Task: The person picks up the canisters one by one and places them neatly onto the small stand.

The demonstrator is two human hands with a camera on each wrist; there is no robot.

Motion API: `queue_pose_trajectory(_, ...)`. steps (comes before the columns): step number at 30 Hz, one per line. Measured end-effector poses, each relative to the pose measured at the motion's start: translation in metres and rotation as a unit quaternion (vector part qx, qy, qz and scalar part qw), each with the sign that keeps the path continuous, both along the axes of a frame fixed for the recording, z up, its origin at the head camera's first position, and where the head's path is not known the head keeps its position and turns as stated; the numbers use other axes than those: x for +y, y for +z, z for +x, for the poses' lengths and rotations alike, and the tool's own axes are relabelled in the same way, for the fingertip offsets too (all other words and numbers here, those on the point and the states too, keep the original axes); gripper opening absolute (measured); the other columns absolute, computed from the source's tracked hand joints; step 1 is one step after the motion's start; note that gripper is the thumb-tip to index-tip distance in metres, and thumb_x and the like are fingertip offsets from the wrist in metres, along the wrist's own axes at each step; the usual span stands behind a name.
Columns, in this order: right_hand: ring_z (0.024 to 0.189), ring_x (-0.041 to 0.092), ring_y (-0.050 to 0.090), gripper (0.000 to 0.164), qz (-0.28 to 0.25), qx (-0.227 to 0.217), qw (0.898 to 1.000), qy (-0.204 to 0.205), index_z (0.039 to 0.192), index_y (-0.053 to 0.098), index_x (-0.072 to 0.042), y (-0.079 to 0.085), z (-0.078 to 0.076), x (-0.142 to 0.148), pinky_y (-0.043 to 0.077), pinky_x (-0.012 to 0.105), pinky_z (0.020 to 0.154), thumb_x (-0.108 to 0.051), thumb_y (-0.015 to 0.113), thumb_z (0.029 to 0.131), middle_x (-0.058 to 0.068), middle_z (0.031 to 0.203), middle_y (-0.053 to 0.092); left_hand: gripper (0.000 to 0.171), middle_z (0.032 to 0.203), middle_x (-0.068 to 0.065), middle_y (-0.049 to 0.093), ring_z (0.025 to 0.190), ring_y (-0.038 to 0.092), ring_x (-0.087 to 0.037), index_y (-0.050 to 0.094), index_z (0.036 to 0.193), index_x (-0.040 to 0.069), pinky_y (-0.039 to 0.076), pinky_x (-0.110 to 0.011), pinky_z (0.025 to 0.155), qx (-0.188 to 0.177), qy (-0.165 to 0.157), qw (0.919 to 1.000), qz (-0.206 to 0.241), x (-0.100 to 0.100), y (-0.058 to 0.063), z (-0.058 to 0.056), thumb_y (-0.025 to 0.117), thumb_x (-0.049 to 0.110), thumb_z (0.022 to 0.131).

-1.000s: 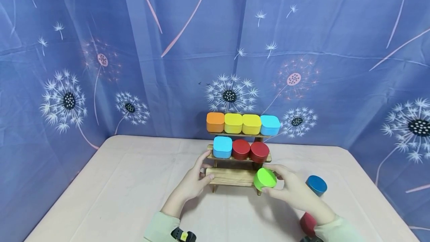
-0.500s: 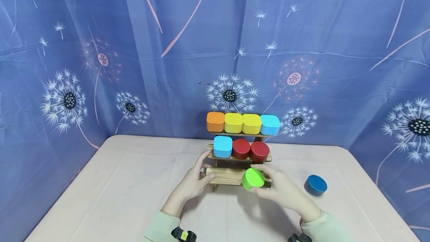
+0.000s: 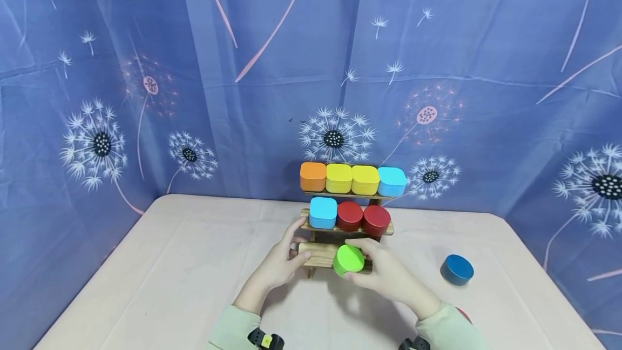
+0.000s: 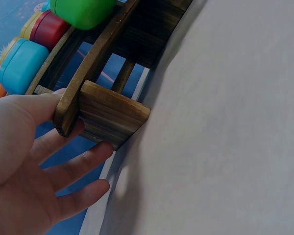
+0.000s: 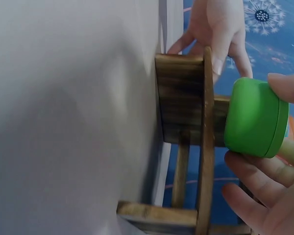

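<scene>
A three-tier wooden stand (image 3: 315, 254) stands on the table, its bottom tier in front. My left hand (image 3: 277, 264) holds that tier's left end, thumb at the front edge; in the left wrist view the lower fingers spread beside the wood (image 4: 112, 105). Between thumb and fingers, my right hand (image 3: 391, 275) pinches a round lime-green tin (image 3: 348, 261), which overlaps the bottom tier around its middle. The right wrist view shows the tin (image 5: 255, 117) close over the tier's board. On the middle tier sit a light-blue tin (image 3: 323, 213) and two dark-red round tins (image 3: 350, 216).
The top tier carries an orange tin (image 3: 313, 177), two yellow tins (image 3: 339, 179) and a light-blue tin (image 3: 392, 181). A dark-blue round tin (image 3: 457, 269) lies on the table at right. Something red (image 3: 464, 315) peeks out behind the right sleeve. A blue dandelion-print curtain (image 3: 262, 123) hangs behind.
My right hand has carried the green tin leftward along the bottom tier, from its right end to about the middle. The left hand stays at the stand's left end.
</scene>
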State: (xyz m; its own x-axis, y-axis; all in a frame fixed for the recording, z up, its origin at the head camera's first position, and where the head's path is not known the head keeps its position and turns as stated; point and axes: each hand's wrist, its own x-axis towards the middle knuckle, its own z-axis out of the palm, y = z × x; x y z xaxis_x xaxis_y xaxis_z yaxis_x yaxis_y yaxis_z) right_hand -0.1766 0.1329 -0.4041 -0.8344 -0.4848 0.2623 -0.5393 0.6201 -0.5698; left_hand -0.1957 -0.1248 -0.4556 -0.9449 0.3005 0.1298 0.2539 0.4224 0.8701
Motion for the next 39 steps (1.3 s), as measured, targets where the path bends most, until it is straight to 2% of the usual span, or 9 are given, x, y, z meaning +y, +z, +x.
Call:
queue_pose_trajectory(8,0.103,0.015,0.06,0.059,0.03,0.014,0.999,-0.016,0.125,0.058,-0.01,-0.003,-0.001,-0.014,0.047,0.036,0.084,-0.034,0.078,0.075,0.001,0.12,0.062,0.073,0.123,-0.012,0.057,0.078,0.052,-0.014,0.012,0.149,0.038,0.045,-0.028,0.069,0.008,0.003,0.9999,-0.008,0.0,0.001,0.001,0.057,0.019,0.095)
queue_pose_trajectory(14,0.105,0.014,0.059,0.058,0.018,0.024,0.999,-0.029,0.125,0.058,-0.009,-0.005,-0.002,-0.022,0.051,0.033,0.086,-0.033,0.078,0.075,0.001,0.121,0.061,0.072,0.122,-0.01,0.057,0.075,0.051,-0.012,0.013,0.149,0.037,0.045,-0.026,0.066,0.006,0.004,1.0,-0.007,0.001,0.0,0.001,0.057,0.021,0.095)
queue_pose_trajectory(19,0.108,0.017,0.058,0.06,0.004,0.022,0.999,-0.05,0.125,0.058,-0.007,-0.008,-0.001,-0.024,0.05,0.037,0.089,-0.029,0.08,0.074,0.003,0.12,0.061,0.072,0.122,-0.01,0.057,0.076,0.051,-0.013,0.012,0.149,0.038,0.045,-0.026,0.066,0.005,0.002,1.0,-0.006,0.001,-0.001,0.0,0.057,0.023,0.095)
queue_pose_trajectory(22,0.104,0.017,0.059,0.06,0.004,0.014,0.998,-0.061,0.125,0.057,-0.007,-0.009,0.0,-0.023,0.051,0.037,0.087,-0.025,0.081,0.073,0.003,0.118,0.061,0.072,0.121,-0.01,0.057,0.077,0.051,-0.013,0.012,0.149,0.039,0.045,-0.027,0.067,0.004,0.001,1.0,-0.005,0.0,-0.001,0.0,0.057,0.022,0.095)
queue_pose_trajectory(29,0.095,0.016,0.064,0.06,0.01,-0.004,0.997,-0.079,0.126,0.057,-0.01,-0.008,0.002,-0.02,0.038,0.045,0.089,-0.024,0.08,0.073,0.002,0.118,0.063,0.073,0.12,-0.01,0.057,0.08,0.052,-0.014,0.012,0.149,0.038,0.045,-0.028,0.07,0.006,0.004,1.0,-0.005,-0.001,-0.002,-0.001,0.057,0.021,0.095)
queue_pose_trajectory(33,0.096,0.016,0.065,0.059,-0.004,-0.002,0.998,-0.07,0.127,0.056,-0.008,-0.008,0.001,-0.022,0.045,0.042,0.091,-0.021,0.079,0.074,0.005,0.12,0.062,0.073,0.12,-0.01,0.057,0.079,0.052,-0.014,0.012,0.149,0.038,0.045,-0.027,0.07,0.007,0.004,1.0,-0.004,-0.001,-0.002,-0.001,0.057,0.02,0.095)
queue_pose_trajectory(36,0.094,0.017,0.065,0.059,-0.02,-0.003,0.998,-0.059,0.127,0.055,-0.005,-0.01,-0.001,-0.024,0.052,0.037,0.084,-0.017,0.078,0.075,0.008,0.119,0.062,0.073,0.12,-0.01,0.058,0.08,0.052,-0.014,0.013,0.149,0.038,0.045,-0.027,0.071,0.011,0.003,0.9999,-0.006,-0.001,-0.002,0.0,0.058,0.019,0.094)
queue_pose_trajectory(39,0.092,0.017,0.065,0.058,-0.033,-0.008,0.998,-0.056,0.127,0.055,-0.003,-0.01,-0.002,-0.027,0.053,0.037,0.083,-0.015,0.078,0.075,0.009,0.117,0.063,0.073,0.12,-0.011,0.058,0.079,0.053,-0.013,0.014,0.149,0.037,0.046,-0.027,0.072,0.02,0.003,0.9998,-0.009,0.0,-0.001,-0.001,0.058,0.018,0.094)
